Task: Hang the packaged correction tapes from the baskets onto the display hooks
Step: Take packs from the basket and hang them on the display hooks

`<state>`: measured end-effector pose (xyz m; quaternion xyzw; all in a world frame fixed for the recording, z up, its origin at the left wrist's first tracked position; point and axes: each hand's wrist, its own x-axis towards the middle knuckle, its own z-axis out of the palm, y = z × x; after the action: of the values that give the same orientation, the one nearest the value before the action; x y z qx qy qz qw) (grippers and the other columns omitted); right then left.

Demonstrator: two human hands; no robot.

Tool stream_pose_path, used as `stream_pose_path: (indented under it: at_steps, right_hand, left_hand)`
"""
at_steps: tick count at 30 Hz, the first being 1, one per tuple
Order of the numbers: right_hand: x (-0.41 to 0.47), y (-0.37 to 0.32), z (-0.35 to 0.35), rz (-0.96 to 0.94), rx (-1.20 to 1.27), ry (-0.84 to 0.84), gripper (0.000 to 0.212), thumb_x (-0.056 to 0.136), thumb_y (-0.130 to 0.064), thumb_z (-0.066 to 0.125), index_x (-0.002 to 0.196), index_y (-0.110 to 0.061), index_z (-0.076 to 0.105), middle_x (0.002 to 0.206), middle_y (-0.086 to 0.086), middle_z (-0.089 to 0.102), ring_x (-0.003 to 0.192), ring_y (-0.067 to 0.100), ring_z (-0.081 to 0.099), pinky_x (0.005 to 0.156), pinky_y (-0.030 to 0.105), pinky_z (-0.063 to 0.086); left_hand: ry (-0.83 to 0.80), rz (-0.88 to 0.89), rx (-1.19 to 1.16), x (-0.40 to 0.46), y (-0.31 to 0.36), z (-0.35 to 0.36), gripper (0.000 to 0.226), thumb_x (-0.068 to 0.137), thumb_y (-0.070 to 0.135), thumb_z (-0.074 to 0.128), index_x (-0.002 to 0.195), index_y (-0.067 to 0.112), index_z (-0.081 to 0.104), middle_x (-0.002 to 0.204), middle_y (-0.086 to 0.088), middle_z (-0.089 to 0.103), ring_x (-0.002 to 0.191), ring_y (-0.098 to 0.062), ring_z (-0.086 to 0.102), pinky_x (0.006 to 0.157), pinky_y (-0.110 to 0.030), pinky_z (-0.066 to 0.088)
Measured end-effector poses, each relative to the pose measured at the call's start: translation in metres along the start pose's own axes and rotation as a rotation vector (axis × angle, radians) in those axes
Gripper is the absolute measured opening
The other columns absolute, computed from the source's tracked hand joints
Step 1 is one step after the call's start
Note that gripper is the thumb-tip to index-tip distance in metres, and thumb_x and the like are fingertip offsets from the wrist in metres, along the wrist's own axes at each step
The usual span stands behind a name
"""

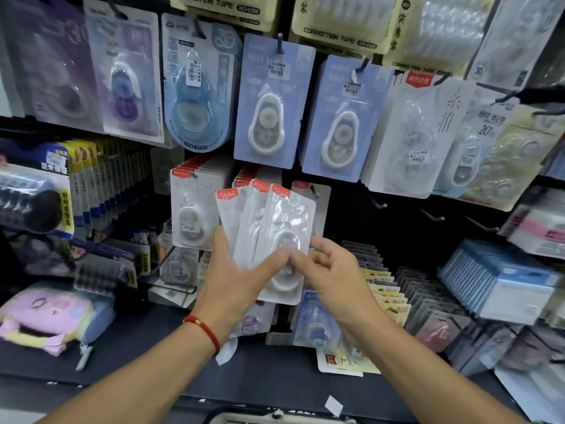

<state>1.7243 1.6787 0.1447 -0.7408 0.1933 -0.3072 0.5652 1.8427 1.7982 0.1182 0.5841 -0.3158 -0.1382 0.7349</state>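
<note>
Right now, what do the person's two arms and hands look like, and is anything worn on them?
Both forearms are bare, with no sleeves in view and no gloves. The left hand has a red cord bracelet with a small gold bead around its wrist. The right hand shows no bracelet, watch or ring. The fingernails look short and unpainted.

Basket (276, 419) (bottom edge) mostly cut off

You get even, dim light, glare on the plastic packs (276, 240), and blurred, bent edges.
</note>
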Motion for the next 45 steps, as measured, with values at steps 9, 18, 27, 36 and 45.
stream_pose_path:
  at_steps: [9, 18, 27, 36, 45]
  right_hand:
    - [-0.005, 0.011, -0.013, -0.011, 0.032, 0.141, 0.029, 0.101, -0.033, 0.067, 0.127, -0.028, 0.056, 0.113, -0.002, 0.079, 0.102, 0.018, 0.077, 0.094, 0.051, 0.060]
    - [0.016, 0.022, -0.024, -0.058, -0.037, 0.247, 0.026, 0.100, -0.040, 0.068, 0.125, -0.037, 0.058, 0.111, -0.008, 0.078, 0.099, 0.012, 0.076, 0.090, 0.045, 0.061]
    - [0.047, 0.055, 0.003, -0.142, -0.203, 0.558, 0.028, 0.098, -0.046, 0.069, 0.121, -0.030, 0.063, 0.085, -0.011, 0.066, 0.077, -0.007, 0.062, 0.065, 0.010, 0.046]
    - [0.141, 0.072, -0.005, 0.168, -0.271, 0.589, 0.049, 0.102, -0.045, 0.064, 0.144, -0.019, 0.063, 0.138, 0.015, 0.067, 0.126, 0.037, 0.061, 0.095, 0.036, 0.047]
    - [0.029, 0.042, 0.001, -0.087, -0.063, 0.107, 0.022, 0.102, -0.040, 0.059, 0.107, -0.024, 0.074, 0.095, 0.001, 0.078, 0.087, 0.013, 0.072, 0.076, 0.030, 0.059]
  left_hand:
    - [0.083, 0.008, 0.006, 0.008, -0.006, -0.018, 0.091, 0.072, 0.075, 0.076, 0.149, 0.046, 0.039, 0.142, 0.022, 0.060, 0.134, -0.008, 0.057, 0.116, -0.046, 0.045]
    - [0.209, 0.053, 0.029, 0.012, 0.000, -0.034, 0.057, 0.093, 0.045, 0.076, 0.139, 0.033, 0.045, 0.130, 0.018, 0.063, 0.124, -0.008, 0.062, 0.113, -0.049, 0.049]
    - [0.204, 0.113, 0.071, 0.009, 0.004, -0.031, 0.069, 0.093, 0.045, 0.076, 0.149, 0.028, 0.038, 0.144, 0.012, 0.056, 0.134, -0.010, 0.055, 0.115, -0.048, 0.046]
    - [0.115, 0.106, 0.109, 0.008, -0.004, -0.022, 0.082, 0.086, 0.054, 0.077, 0.152, 0.038, 0.032, 0.138, 0.028, 0.057, 0.128, 0.005, 0.056, 0.112, -0.039, 0.049]
    - [-0.007, 0.037, -0.016, 0.008, -0.010, -0.018, 0.082, 0.076, 0.046, 0.087, 0.145, 0.035, 0.044, 0.136, 0.012, 0.066, 0.126, -0.013, 0.066, 0.107, -0.048, 0.054]
